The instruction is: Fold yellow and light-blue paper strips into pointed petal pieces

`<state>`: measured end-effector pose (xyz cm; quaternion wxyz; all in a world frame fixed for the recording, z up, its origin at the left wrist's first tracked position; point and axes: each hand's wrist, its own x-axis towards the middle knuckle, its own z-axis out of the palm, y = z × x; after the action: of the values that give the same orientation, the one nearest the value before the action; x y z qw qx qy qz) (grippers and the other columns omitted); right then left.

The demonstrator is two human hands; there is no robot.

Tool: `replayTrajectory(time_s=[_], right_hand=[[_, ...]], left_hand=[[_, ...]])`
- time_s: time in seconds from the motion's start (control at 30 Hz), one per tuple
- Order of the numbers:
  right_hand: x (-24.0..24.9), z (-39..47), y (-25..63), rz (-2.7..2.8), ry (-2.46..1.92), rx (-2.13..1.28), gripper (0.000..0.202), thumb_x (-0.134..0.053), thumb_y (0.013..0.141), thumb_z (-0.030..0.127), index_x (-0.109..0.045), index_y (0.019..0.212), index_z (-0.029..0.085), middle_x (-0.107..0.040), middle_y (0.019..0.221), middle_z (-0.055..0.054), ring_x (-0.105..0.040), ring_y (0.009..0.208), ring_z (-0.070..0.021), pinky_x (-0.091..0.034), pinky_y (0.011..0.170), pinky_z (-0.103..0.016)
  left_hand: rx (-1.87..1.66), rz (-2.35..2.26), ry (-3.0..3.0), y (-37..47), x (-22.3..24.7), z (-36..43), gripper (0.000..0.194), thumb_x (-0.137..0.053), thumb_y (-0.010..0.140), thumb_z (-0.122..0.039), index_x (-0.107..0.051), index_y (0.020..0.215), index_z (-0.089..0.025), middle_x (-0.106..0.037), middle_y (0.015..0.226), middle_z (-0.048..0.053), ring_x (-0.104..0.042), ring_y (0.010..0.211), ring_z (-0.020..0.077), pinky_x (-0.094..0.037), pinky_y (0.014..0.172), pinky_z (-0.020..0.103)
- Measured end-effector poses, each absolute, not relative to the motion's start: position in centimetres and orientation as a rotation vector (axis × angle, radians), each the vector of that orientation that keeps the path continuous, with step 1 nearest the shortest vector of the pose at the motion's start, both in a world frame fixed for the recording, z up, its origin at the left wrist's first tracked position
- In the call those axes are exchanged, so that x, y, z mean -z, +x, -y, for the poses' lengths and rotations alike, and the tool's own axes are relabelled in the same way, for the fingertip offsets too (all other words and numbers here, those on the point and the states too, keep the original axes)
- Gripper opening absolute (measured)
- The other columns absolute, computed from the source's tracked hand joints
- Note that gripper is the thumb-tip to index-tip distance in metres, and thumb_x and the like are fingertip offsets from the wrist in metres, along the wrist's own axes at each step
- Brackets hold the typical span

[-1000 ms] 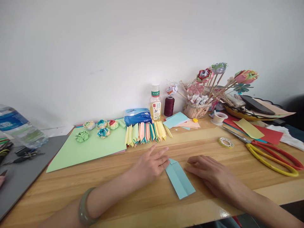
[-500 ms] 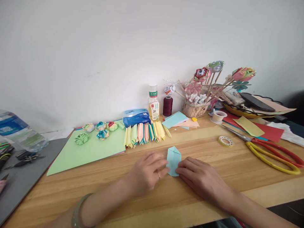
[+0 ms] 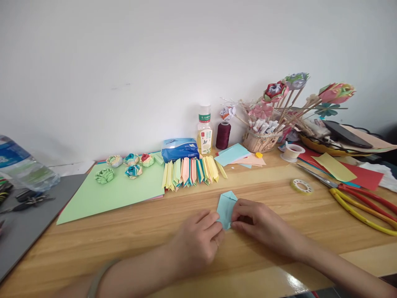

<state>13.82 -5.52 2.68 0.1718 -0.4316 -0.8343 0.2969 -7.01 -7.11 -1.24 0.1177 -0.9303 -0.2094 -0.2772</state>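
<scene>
A light blue piece of folded paper [image 3: 226, 208] lies on the wooden table in front of me, its top corners folded in to a blunt point. My left hand [image 3: 200, 236], with a ring on one finger, has curled fingers gripping the paper's lower left edge. On the opposite side my right hand [image 3: 256, 217] pinches the right edge between thumb and fingers. Beyond the hands stands a row of folded paper strips [image 3: 189, 174] in yellow, green, pink and teal.
Several paper flowers [image 3: 133, 171] rest on green sheets [image 3: 114, 198] at left. A tea bottle [image 3: 205, 130], a thread spool [image 3: 223, 135] and a basket of paper flowers [image 3: 262, 140] line the wall. Scissors [image 3: 344, 188] and a tape roll [image 3: 301, 186] lie at right.
My left hand has come to the paper's lower left edge and now grips it. My right hand's fingers have curled in around the right edge. The view has shifted slightly.
</scene>
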Motion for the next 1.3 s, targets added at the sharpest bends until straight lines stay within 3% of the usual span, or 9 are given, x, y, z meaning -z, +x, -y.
replayTrajectory(time_s=[0.47,0.7,0.83,1.07,1.3], right_hand=[[-2.9,5.6,12.3,2.370,-1.473,-0.761,0.016,-0.048,0.073,0.005,-0.050,0.063,0.018,-0.054,0.073,-0.001,-0.050,0.065,-0.0128,-0.036,0.060,-0.024],[-2.5,5.8,12.5,2.334,-1.464,-0.756,0.014,-0.049,0.073,0.008,-0.049,0.064,0.018,-0.055,0.074,-0.001,-0.051,0.066,-0.0134,-0.036,0.059,-0.024],[-2.7,5.7,12.4,2.336,-1.442,-0.776,0.014,-0.049,0.074,0.008,-0.051,0.064,0.018,-0.055,0.075,-0.001,-0.051,0.066,-0.0134,-0.036,0.060,-0.024],[-2.5,5.9,12.4,2.330,-1.477,-0.742,0.015,-0.049,0.073,0.006,-0.050,0.064,0.018,-0.055,0.074,-0.002,-0.051,0.067,-0.0135,-0.036,0.060,-0.024],[-2.5,5.9,12.3,2.324,-1.518,-0.737,0.015,-0.048,0.073,0.007,-0.049,0.063,0.019,-0.054,0.074,-0.002,-0.050,0.066,-0.0135,-0.035,0.060,-0.025]], left_hand=[[0.758,0.748,-2.827,-6.9,1.8,7.5,0.028,-0.034,0.094,-0.009,-0.059,0.083,-0.013,-0.059,0.078,0.006,-0.055,0.077,0.0152,-0.048,0.068,0.027],[0.713,0.665,-2.783,-7.0,0.4,7.4,0.024,-0.035,0.095,-0.013,-0.058,0.098,-0.009,-0.057,0.072,0.005,-0.055,0.075,0.0169,-0.049,0.063,0.028],[0.663,0.733,-2.780,-6.7,0.9,7.4,0.019,-0.039,0.095,-0.014,-0.058,0.093,-0.011,-0.054,0.073,0.002,-0.053,0.070,0.0164,-0.044,0.055,0.027],[0.592,0.718,-2.819,-6.9,1.2,7.4,0.018,-0.037,0.096,-0.014,-0.055,0.099,-0.012,-0.055,0.079,0.001,-0.053,0.074,0.0162,-0.044,0.060,0.028],[0.620,0.873,-2.875,-6.5,1.9,7.3,0.025,-0.033,0.099,-0.018,-0.053,0.084,-0.016,-0.053,0.075,-0.001,-0.053,0.071,0.0123,-0.042,0.058,0.024]])
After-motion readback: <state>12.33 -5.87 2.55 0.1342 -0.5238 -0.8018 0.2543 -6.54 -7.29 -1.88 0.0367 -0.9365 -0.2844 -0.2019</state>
